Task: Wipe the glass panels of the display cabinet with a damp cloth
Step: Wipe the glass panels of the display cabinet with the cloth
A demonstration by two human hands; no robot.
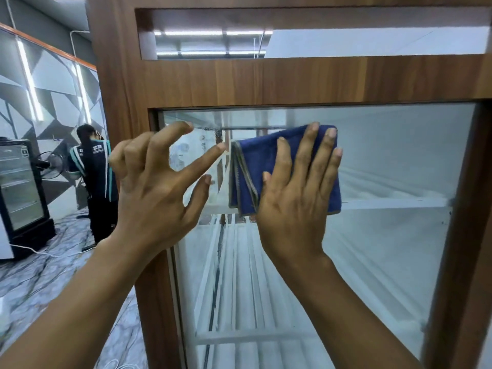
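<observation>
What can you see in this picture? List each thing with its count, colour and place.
cloth: one, blue, folded, on the glass, upper middle
glass: one panel, clear, in the cabinet front
cabinet: one, brown wood, middle and right
fridge: one, black, far left
fan: one, black, beside the fridge
person: one, dark clothes, back turned, left background
floor: marbled grey, lower left
left hand: one, fingers spread, holds nothing, before the glass's left edge
right hand: one, flat, presses the cloth on the glass
</observation>
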